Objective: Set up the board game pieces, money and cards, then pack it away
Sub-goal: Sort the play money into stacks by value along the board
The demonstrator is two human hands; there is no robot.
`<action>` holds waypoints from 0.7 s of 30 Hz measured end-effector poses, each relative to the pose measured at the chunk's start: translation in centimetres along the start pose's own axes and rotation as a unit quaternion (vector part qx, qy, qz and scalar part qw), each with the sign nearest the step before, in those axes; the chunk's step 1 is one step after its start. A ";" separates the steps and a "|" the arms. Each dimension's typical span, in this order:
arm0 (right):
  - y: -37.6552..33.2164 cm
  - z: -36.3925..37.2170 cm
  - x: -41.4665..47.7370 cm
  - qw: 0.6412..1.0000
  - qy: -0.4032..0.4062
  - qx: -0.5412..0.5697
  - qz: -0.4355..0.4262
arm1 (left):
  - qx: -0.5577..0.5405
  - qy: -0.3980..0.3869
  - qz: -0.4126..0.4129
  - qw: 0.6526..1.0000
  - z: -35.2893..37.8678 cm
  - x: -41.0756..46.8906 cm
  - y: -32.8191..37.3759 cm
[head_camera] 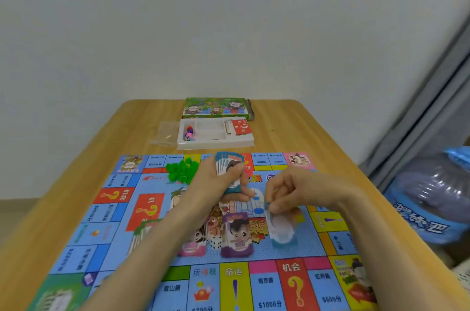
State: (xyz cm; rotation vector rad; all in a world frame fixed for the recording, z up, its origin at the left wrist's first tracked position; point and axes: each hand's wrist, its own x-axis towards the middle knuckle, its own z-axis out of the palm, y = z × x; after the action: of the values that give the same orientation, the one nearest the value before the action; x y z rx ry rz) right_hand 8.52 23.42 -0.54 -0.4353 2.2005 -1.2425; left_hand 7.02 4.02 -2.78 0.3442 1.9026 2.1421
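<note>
**Dealing a blue note beside the purple pile**

Right grip (pixel 284 193) pinches the top edge of a blue note (pixel 281 232) between thumb and fingertips. The note hangs from the pinch toward the person and is blurred, so I cannot tell whether its lower end touches the board (pixel 114 247). Left grip (pixel 223 183) is clenched round a fanned stack of notes (pixel 226 162), held upright beyond the purple pile (pixel 237 234).

The blue note lies just right of the purple pile, apart from it, with its long axis roughly parallel to that pile's. The coming move seems to turn on that gap. The right grip is the nearer one, and a fresh blue pile would likely go straight down there, aligned with its neighbour.

Left of the purple pile sits a white die (pixel 215 243), then a pink pile (pixel 193 247). Green houses (pixel 181 171) lie well beyond and left of it. Farther off on the bench (pixel 292 127) stand the tray (pixel 216 144) and the box (pixel 216 107).
</note>
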 end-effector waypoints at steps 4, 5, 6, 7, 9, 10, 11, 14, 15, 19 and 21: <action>0.3 1.0 0.9 0.996 -0.034 -0.073 0.043 | -0.056 0.005 -0.015 0.998 0.4 -0.5 -0.2; 0.4 1.1 1.0 0.995 -0.030 -0.083 0.052 | -0.088 0.003 -0.026 0.996 0.5 -0.5 -0.1; 0.5 1.1 1.0 0.995 -0.023 -0.084 0.057 | -0.124 -0.005 -0.038 0.992 0.6 -0.5 0.0; 0.5 1.1 1.0 0.994 -0.016 -0.085 0.062 | -0.161 -0.018 -0.051 0.986 0.7 -0.5 0.2; 0.6 1.1 1.0 0.994 -0.004 -0.086 0.066 | -0.222 -0.049 -0.073 0.971 0.8 -0.6 0.3; 0.7 1.2 1.0 0.994 0.001 -0.085 0.066 | -0.241 -0.060 -0.078 0.965 0.9 -0.7 0.2; 0.8 1.2 1.1 0.994 0.006 -0.084 0.068 | -0.256 -0.065 -0.079 0.961 0.9 -0.8 0.2; 0.9 1.1 1.0 0.994 0.012 -0.083 0.072 | -0.285 -0.049 -0.060 0.955 1.2 -0.8 0.0; 0.9 1.0 0.9 0.994 0.012 -0.083 0.073 | -0.289 -0.040 -0.052 0.955 1.2 -0.9 -0.1; 0.9 0.9 0.9 0.991 0.028 -0.112 0.073 | -0.290 -0.023 -0.031 0.956 1.0 -0.8 0.0; 0.9 1.1 1.0 0.988 0.034 -0.125 0.080 | -0.279 -0.021 -0.028 0.960 0.9 -0.8 0.0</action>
State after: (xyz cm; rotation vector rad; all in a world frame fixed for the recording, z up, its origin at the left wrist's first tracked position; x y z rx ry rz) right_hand 8.40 22.66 -2.08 -0.3101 2.4083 -0.9126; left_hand 8.07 4.60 -2.70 0.2101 1.1886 2.4823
